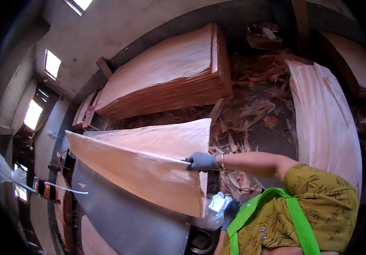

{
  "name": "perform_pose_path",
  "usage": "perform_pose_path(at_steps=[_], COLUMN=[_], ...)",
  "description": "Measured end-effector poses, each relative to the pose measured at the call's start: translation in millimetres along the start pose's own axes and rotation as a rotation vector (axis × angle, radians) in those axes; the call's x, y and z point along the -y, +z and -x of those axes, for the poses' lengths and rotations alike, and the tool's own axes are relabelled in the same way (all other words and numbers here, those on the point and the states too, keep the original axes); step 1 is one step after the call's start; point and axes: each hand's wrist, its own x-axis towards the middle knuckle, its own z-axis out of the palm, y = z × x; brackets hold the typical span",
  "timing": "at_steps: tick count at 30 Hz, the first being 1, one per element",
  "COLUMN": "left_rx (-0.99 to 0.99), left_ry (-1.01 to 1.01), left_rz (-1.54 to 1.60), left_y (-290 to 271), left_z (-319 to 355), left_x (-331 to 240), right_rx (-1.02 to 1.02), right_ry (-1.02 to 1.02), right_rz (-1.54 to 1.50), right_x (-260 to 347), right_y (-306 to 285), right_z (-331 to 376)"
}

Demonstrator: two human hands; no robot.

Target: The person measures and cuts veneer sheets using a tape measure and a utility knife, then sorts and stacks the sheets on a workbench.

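Note:
My right hand (203, 162), in a grey glove with dark fingertips and with a bangle at the wrist, is closed on the raised edge of a large, thin wood veneer sheet (136, 174). The sheet is folded up and curves over a grey flat table (119, 212). Another pale veneer layer (170, 138) shows behind the raised edge. Close to my body, my left hand (231, 209) wears a dark glove and is partly hidden by the green apron (251, 208). It is beside a crumpled white plastic bag (218, 207); its fingers are not clear.
A tall stack of veneer (161, 72) stands beyond the table. More sheets drape in a pile (323, 114) at the right. Torn veneer scraps (251, 114) litter the floor between them. A white cord (70, 189) hangs at the left.

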Motion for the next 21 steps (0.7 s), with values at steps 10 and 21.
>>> perform_pose_path(at_steps=[10, 21], left_rx=[-0.416, -0.577], left_ry=[-0.01, 0.11], left_rz=[-0.895, -0.452], left_y=[142, 164], left_z=[-251, -523], left_x=[-71, -213], right_rx=[-0.101, -0.253], right_ry=[-0.006, -0.069], right_rz=[-0.142, -0.276], right_x=[-25, -24], right_y=[-244, -515], right_z=[-21, -152])
